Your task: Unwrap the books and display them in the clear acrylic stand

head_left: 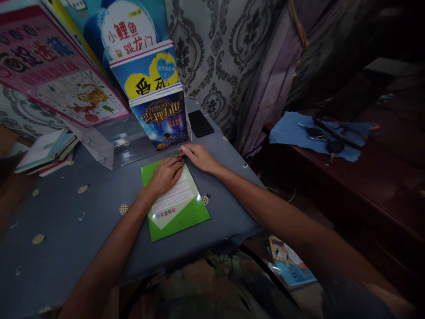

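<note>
A green book [181, 218] lies on the cloth-covered table, showing a pale panel of small print. Flat across its upper part rests my left hand [167, 174], its fingers stretched towards the top right corner. At that corner, my right hand [199, 158] has its fingertips closed on the book's edge, almost touching the left fingertips. Just beyond my hands, a clear acrylic stand [99, 148] holds upright books, with a dark blue one [164, 122] in front and a yellow and blue one [142, 73] behind.
A pink book [63, 75] leans at the left of the stand, near a stack of books [49, 150]. A black phone [200, 123] lies behind the stand's right side. On the dark red surface at right, a blue cloth [292, 129] carries keys. Another book [290, 263] sits below the table edge.
</note>
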{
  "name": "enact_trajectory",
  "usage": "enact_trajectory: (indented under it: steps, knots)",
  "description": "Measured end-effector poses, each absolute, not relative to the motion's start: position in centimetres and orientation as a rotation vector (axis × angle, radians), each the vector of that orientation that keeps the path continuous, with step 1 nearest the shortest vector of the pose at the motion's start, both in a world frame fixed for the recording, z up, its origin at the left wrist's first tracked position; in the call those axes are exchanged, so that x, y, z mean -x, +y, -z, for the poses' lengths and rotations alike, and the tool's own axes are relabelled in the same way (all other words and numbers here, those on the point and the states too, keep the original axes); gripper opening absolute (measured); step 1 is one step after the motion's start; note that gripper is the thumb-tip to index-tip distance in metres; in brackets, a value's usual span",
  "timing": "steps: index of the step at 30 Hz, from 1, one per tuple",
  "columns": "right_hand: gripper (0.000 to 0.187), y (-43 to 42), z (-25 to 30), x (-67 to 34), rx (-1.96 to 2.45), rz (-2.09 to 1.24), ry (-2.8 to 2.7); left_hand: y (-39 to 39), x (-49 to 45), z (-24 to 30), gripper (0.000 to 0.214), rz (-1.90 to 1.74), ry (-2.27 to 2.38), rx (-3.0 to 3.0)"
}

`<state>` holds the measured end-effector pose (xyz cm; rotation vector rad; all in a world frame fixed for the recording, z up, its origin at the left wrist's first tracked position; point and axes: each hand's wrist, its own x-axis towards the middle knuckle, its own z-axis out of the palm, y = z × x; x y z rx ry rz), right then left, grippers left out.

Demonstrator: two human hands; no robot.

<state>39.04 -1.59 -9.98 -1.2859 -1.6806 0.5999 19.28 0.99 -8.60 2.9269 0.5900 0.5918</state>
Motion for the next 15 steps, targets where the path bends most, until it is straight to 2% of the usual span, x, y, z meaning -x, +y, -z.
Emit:
enact_trajectory:
  steps: [15]
  knots:
    - [0.053,-2.3,9.8,-38.8,1.266,-0.617,-1.637,-0.7,-19.1,8.0,0.033,-0.544,0.527,-2.908]
